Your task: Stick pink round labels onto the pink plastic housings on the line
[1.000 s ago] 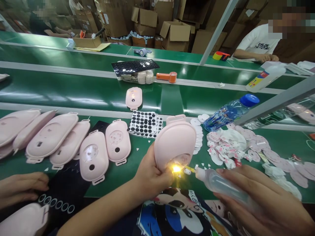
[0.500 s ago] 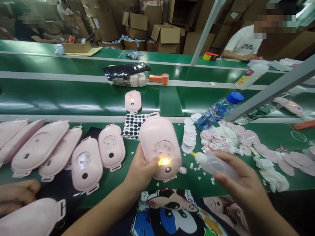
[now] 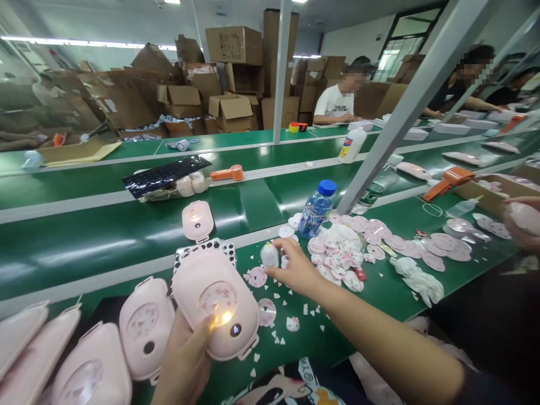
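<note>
Left hand (image 3: 183, 363) closed around 1 pink oval housing (image 3: 216, 301), LED lit, held just above the green tabletop (image 3: 324, 332). Right hand (image 3: 297, 269) narrow, pinching 1 small squeeze bottle (image 3: 269, 255) in the fingertips, well apart from the housing. Count on the tabletop: 4 more pink housings (image 3: 145, 329) at lower left, 2 round pink stickers (image 3: 256, 277) near the right hand, 1 white cat-face cutout (image 3: 292, 324). Beyond: 1 spare housing (image 3: 196, 220) on the next belt, 1 blue-capped water bottle (image 3: 317, 209).
</note>
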The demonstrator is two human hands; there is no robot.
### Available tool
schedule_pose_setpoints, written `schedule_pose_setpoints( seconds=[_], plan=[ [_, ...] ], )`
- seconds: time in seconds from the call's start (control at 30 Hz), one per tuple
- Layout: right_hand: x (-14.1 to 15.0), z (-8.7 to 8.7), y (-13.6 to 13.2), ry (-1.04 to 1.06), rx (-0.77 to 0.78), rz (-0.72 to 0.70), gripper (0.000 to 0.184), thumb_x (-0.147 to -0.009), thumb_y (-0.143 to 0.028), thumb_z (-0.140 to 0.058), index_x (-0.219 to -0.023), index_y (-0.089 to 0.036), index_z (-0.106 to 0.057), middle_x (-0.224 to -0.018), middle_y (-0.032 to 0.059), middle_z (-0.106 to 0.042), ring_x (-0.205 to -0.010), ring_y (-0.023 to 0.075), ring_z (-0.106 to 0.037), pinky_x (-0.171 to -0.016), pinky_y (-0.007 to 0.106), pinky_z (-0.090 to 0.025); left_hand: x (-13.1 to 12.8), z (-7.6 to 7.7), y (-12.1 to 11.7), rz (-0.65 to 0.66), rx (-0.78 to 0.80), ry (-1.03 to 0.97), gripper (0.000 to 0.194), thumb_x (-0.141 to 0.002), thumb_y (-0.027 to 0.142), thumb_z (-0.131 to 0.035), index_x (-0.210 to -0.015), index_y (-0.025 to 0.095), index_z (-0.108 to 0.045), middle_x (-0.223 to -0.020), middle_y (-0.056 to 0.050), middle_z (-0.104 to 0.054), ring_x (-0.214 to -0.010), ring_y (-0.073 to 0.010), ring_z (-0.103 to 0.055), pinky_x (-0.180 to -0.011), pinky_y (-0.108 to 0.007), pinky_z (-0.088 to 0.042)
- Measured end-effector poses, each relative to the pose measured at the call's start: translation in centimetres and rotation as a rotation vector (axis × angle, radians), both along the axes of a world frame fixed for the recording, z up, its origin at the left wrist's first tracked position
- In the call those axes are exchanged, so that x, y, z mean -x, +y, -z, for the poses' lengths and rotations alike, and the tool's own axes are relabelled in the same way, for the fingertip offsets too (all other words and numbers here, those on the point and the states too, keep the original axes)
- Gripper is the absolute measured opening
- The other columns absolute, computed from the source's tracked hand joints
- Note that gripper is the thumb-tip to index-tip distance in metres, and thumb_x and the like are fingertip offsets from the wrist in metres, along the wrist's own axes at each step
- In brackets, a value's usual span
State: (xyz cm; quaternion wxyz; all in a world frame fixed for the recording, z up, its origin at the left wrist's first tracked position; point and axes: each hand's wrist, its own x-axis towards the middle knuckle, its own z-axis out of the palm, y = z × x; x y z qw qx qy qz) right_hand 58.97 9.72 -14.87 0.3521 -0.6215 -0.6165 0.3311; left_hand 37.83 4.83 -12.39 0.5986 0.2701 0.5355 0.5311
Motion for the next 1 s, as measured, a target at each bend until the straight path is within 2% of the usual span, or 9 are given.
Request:
schedule_pose_setpoints(
  seconds=[0.17,0.33,0.43,0.5,0.6,0.7,0.77,0.9,1.0],
  plan=[
    [2.3,1.3,5.5,-0.153,-0.054,-0.05,0.032,-0.066,-0.017,-0.071,-0.095,-0.023,-0.057,-0.101,0.0034,-0.062,-0.098,0.0228,-0.056,-0.087,0.037,-0.042,0.0,-0.4,-0.1,-0.008,0.062,0.012,0.079,-0.053,0.031,-0.084,-0.126,0.027,-0.053,-0.102,-0.005,-0.073,-0.099,-0.0322,-0.066,-0.08,-0.039,-0.059],
    [2.9,2.2,5.4,-0.25,-0.033,-0.118,0.036,-0.068,-0.018,-0.071,-0.102,-0.019,-0.06,-0.107,0.0087,-0.064,-0.102,0.026,-0.058,-0.088,0.038,-0.044,0.6,-0.6,0.4,-0.025,0.02,0.041,0.085,-0.055,0.029,-0.083,-0.132,0.026,-0.048,-0.107,-0.006,-0.071,-0.099,-0.0309,-0.066,-0.082,-0.04,-0.058],
    [1.2,0.8,4.0,-0.298,-0.044,-0.142,0.052,-0.075,-0.028,-0.068,-0.124,-0.018,-0.053,-0.128,0.0122,-0.055,-0.119,0.0262,-0.05,-0.099,0.039,-0.04,0.8,-0.1,0.6,-0.051,0.029,0.048,0.086,-0.056,0.029,-0.082,-0.134,0.026,-0.046,-0.106,-0.007,-0.07,-0.096,-0.03,-0.067,-0.076,-0.038,-0.06],
    [-0.7,-0.8,3.2,-0.348,-0.05,-0.132,0.049,-0.083,-0.028,-0.061,-0.13,-0.019,-0.05,-0.136,0.0101,-0.051,-0.126,0.0236,-0.045,-0.106,0.038,-0.034,1.0,0.3,0.7,-0.045,0.022,0.042,0.083,-0.057,0.029,-0.082,-0.133,0.025,-0.048,-0.105,-0.008,-0.07,-0.092,-0.0293,-0.067,-0.069,-0.034,-0.06],
    [-4.0,-3.1,2.1,-0.444,0.014,-0.063,0.035,-0.089,-0.021,-0.046,-0.122,-0.017,-0.058,-0.129,0.0113,-0.056,-0.121,0.0243,-0.05,-0.104,0.041,-0.037,1.2,1.0,0.9,-0.023,-0.013,0.023,0.077,-0.058,0.026,-0.081,-0.129,0.024,-0.052,-0.103,-0.008,-0.07,-0.089,-0.0276,-0.067,-0.066,-0.03,-0.06],
    [-6.1,-4.3,1.6,-0.526,0.135,-0.052,0.035,-0.089,-0.022,-0.045,-0.119,-0.015,-0.061,-0.125,0.0151,-0.058,-0.111,0.0283,-0.058,-0.095,0.045,-0.044,1.2,1.2,1.2,-0.017,-0.004,0.009,0.075,-0.058,0.026,-0.081,-0.127,0.022,-0.053,-0.101,-0.008,-0.071,-0.088,-0.0271,-0.067,-0.067,-0.031,-0.059],
    [-6.3,-4.2,1.8,-0.562,0.195,-0.106,0.045,-0.087,-0.031,-0.052,-0.13,-0.017,-0.054,-0.137,0.0144,-0.05,-0.12,0.0299,-0.052,-0.098,0.045,-0.043,1.0,1.2,1.3,-0.017,0.021,-0.001,0.076,-0.057,0.027,-0.081,-0.127,0.021,-0.052,-0.102,-0.008,-0.071,-0.088,-0.0274,-0.067,-0.068,-0.033,-0.059],
    [-4.7,-2.7,4.8,-0.635,0.283,-0.227,0.099,-0.068,-0.059,-0.07,-0.15,-0.025,-0.024,-0.158,0.0101,-0.011,-0.142,0.0346,-0.017,-0.111,0.046,-0.027,0.6,1.0,1.3,-0.017,0.033,-0.011,0.078,-0.057,0.025,-0.08,-0.129,0.02,-0.051,-0.103,-0.009,-0.07,-0.09,-0.0265,-0.067,-0.069,-0.031,-0.059],
    [-3.0,-1.3,7.6,-0.706,0.386,-0.274,0.11,-0.064,-0.071,-0.066,-0.151,-0.022,-0.02,-0.157,0.0158,-0.013,-0.142,0.0402,-0.015,-0.111,0.051,-0.024,0.7,0.9,1.0,-0.017,0.034,0.001,0.08,-0.058,0.026,-0.079,-0.132,0.02,-0.048,-0.104,-0.009,-0.069,-0.091,-0.0284,-0.067,-0.072,-0.036,-0.059]
  ],
)
